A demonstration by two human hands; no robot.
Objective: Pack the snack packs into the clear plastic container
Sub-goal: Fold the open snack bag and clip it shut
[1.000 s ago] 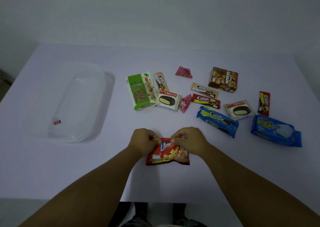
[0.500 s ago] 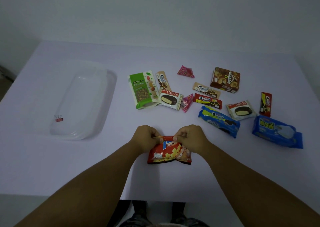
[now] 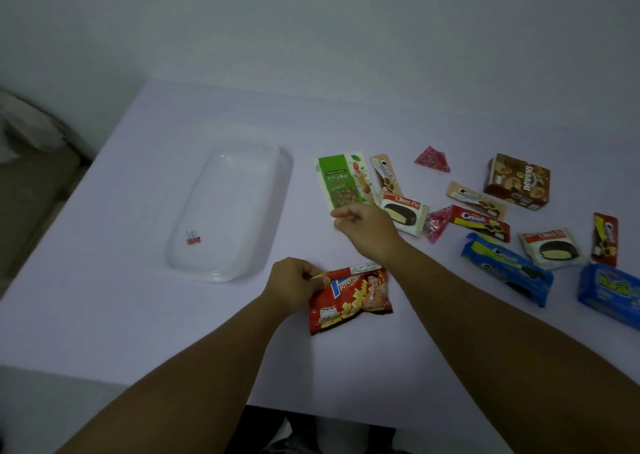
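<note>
My left hand (image 3: 294, 282) pinches the top left corner of a red potato snack bag (image 3: 351, 298) lying near the table's front. My right hand (image 3: 369, 230) hovers with fingers loosely curled over the bottom end of the green nuts pack (image 3: 344, 182); whether it touches the pack I cannot tell. The clear plastic container (image 3: 242, 266) sits to the left, holding only a small red binder clip (image 3: 193, 238). Several more snack packs lie to the right, among them a Choco Pie (image 3: 403, 213), a blue cookie pack (image 3: 507, 268) and a brown box (image 3: 517, 182).
The table (image 3: 138, 315) has a pale cloth; its front edge runs close to my arms. A second Choco Pie (image 3: 552, 249), pink candy packets (image 3: 433, 159) and a blue wafer bag (image 3: 611, 291) lie at the right. A dark seat (image 3: 31, 190) stands beyond the left edge.
My right hand let go of the red snack bag and moved up toward the green nuts pack. The left hand keeps hold of the bag. The view shifted left.
</note>
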